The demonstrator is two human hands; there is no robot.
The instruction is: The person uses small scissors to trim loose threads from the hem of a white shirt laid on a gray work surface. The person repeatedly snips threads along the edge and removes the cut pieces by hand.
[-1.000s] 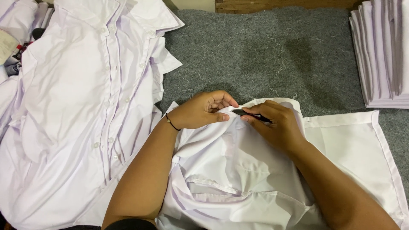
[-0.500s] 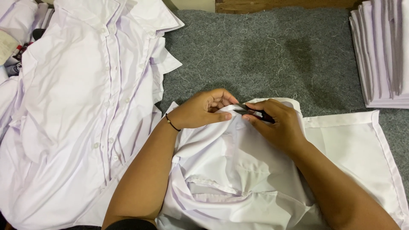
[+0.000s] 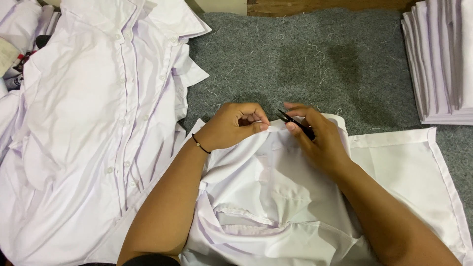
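My left hand (image 3: 231,125) is clenched on the far edge of the white shirt (image 3: 276,197) spread in front of me on the grey felt worktop (image 3: 305,64), thumb and forefinger pinching a fold of the hem and lifting it slightly. My right hand (image 3: 318,140) has its grip closed around a small pair of black thread snips (image 3: 295,124), whose pointed tip aims toward ten o'clock and sits just beside the pinched fold, close to my left fingertips. Compared with a second ago, the snips have tilted: they lay nearly flat along the hem then, and now the tip is raised and angled more steeply toward my left hand, which has curled tighter with the knuckles bunched higher. The shirt itself has not shifted; it lies at six o'clock under both forearms, collar toward me, its panel stretching out to four o'clock. A thin dark band (image 3: 201,144) circles my left wrist. At nine o'clock a heap of buttoned white shirts (image 3: 98,128) lies spread open, and at two o'clock a neat stack of folded white cloth (image 3: 441,59) rests at the worktop's edge, both unchanged.
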